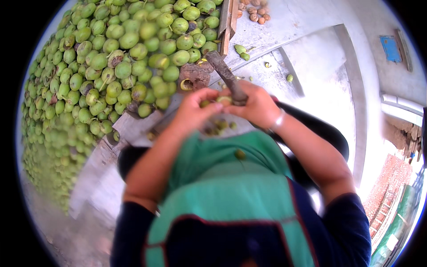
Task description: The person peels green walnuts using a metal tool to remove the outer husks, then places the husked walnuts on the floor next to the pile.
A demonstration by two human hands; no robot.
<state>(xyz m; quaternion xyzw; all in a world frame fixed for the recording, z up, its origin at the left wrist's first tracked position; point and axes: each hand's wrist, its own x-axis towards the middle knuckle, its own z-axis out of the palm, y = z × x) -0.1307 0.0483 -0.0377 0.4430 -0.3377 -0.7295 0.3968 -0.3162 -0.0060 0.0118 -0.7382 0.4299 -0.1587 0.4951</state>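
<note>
In my right hand (255,107) is a dark, long, blade-like tool (224,74), its far end pointing up and left. The fingers are closed round its near end. My left hand (198,107) is closed just beside it, thumb and fingers pinching a green walnut (225,100), mostly covered by the fingers. Both hands nearly meet above my lap. Beyond them a rough brown block (195,76) stands, with a cut piece of yellow-green husk (187,84) at it. Bits of green husk (220,125) lie below my hands, and one piece (240,154) rests on my green apron (222,187).
A large heap of green walnuts (106,58) fills the left side, edged by a wooden board (227,26). Brown shelled walnuts (254,13) lie on the pale floor at the top. Several loose green pieces (242,52) are scattered to the right of the board.
</note>
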